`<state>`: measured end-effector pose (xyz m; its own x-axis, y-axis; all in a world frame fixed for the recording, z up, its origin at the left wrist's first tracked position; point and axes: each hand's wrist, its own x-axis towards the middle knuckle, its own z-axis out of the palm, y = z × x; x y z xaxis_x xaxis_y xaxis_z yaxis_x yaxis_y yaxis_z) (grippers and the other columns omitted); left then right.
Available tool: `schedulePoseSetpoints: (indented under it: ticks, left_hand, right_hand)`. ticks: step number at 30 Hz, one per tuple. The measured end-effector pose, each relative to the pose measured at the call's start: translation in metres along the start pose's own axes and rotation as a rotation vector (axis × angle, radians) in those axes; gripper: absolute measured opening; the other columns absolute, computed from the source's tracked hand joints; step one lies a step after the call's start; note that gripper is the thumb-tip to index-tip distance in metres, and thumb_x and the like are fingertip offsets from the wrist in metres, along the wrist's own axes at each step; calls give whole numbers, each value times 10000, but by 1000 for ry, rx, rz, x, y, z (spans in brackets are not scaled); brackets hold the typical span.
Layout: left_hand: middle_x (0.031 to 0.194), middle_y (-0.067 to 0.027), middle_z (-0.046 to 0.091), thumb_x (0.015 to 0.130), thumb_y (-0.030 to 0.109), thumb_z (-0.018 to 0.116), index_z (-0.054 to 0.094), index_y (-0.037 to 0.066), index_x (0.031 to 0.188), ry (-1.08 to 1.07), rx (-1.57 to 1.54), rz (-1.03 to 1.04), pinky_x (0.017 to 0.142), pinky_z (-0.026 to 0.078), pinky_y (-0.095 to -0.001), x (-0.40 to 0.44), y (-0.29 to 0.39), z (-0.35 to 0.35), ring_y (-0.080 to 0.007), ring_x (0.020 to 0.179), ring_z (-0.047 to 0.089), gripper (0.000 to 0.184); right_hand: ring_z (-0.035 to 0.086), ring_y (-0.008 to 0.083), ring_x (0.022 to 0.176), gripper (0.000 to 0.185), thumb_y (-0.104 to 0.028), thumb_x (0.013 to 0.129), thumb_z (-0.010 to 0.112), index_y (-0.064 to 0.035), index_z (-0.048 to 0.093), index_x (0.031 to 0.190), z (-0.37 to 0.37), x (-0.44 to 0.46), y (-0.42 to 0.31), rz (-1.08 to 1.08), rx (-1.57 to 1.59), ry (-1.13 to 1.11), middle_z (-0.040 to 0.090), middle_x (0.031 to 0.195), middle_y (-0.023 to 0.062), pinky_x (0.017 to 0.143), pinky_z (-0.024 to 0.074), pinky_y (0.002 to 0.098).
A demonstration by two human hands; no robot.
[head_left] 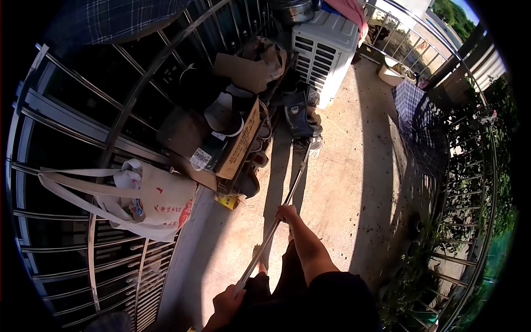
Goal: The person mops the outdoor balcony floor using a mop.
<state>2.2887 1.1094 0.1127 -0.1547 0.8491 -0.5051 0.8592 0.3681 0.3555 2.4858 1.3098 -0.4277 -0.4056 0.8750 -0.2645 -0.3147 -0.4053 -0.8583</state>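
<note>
Both hands grip a long silvery pole, apparently a mop (271, 232), that slants away from me across the floor. My left hand (227, 301) is closed around its near end, low in the view. Farther along the handle, my right hand (286, 213) is closed too, with that arm stretched forward. The pole's far end reaches a small greyish-white clump (315, 145) on the floor, just in front of a dark boot (298, 116). Shadow hides the exact shape of that end.
A shoe rack with several shoes (257, 157) and a cardboard box (240, 141) stands left of the pole. A canvas bag (160, 202) hangs on the left railing. Beyond the boot is a white air-conditioner unit (326, 50). Checked cloth (415, 116) and railings line the right.
</note>
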Motion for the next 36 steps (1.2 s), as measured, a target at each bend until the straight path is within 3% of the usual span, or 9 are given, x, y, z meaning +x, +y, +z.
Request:
schedulePoseSetpoints:
  ticks: [2, 3, 5, 9, 15, 17, 21, 22, 36]
  left_hand:
    - [554, -135, 533, 711, 379, 539, 508, 89, 719, -45, -19, -31, 479, 422, -390, 3, -12, 11, -309, 533, 540, 292]
    - [596, -131, 549, 709, 395, 537, 535, 90, 764, -151, -126, -54, 515, 431, -373, 7, -17, 13, -291, 576, 552, 309]
    - [698, -103, 584, 696, 431, 535, 592, 103, 858, -343, -342, -184, 599, 440, -319, 18, -25, 7, -234, 671, 572, 370]
    - [639, -29, 590, 691, 423, 532, 614, 160, 829, -323, -266, -221, 600, 432, -269, 4, -49, -29, -169, 632, 573, 308]
    - [562, -88, 541, 714, 338, 522, 488, 113, 752, -164, 104, 63, 467, 418, -389, -104, -58, -51, -268, 550, 551, 231]
    - [564, -85, 538, 724, 329, 520, 497, 100, 790, -240, 51, -128, 473, 413, -382, -98, -39, -40, -262, 540, 540, 239]
    - [574, -73, 527, 763, 294, 511, 532, 51, 939, -501, -133, -885, 494, 395, -356, -88, -18, -4, -242, 500, 496, 301]
    - [585, -131, 541, 722, 291, 534, 498, 110, 735, 60, -466, -514, 482, 418, -361, -113, -27, 24, -286, 539, 537, 185]
    - [714, -125, 551, 744, 337, 511, 499, 88, 890, -308, -99, -604, 584, 411, -359, -230, -26, -4, -280, 687, 535, 289]
  right_hand:
    - [555, 188, 493, 113, -140, 652, 512, -37, 551, 632, 63, -44, -161, 494, -861, 323, 550, 574, 81, 432, 424, 313]
    - [556, 247, 496, 104, -62, 638, 517, 30, 504, 592, 91, -58, -215, 644, -182, 783, 533, 562, 130, 428, 436, 307]
    - [582, 253, 532, 133, -69, 656, 492, 52, 545, 643, 99, -80, -253, 706, -649, 845, 558, 593, 161, 447, 449, 325]
    - [535, 257, 446, 105, -23, 662, 460, 64, 509, 694, 97, -116, -218, 727, -292, 1109, 516, 563, 154, 405, 432, 311]
    - [509, 265, 450, 86, -44, 714, 446, 32, 476, 738, 205, -171, -254, 741, 156, 764, 482, 557, 130, 339, 395, 331]
    - [539, 261, 535, 154, -153, 720, 485, -27, 533, 645, 144, -167, -107, 690, 269, 69, 542, 668, 127, 460, 441, 319]
    - [572, 208, 589, 131, -173, 709, 569, -53, 537, 669, 198, -103, -222, 658, 221, 227, 571, 674, 88, 495, 441, 272]
    - [553, 196, 501, 121, -111, 678, 580, -5, 522, 672, 201, -78, -232, 694, 192, 352, 545, 603, 91, 387, 418, 287]
    - [586, 211, 671, 126, -149, 738, 527, -39, 496, 791, 266, -185, -182, 1011, 118, -70, 586, 731, 97, 568, 475, 315]
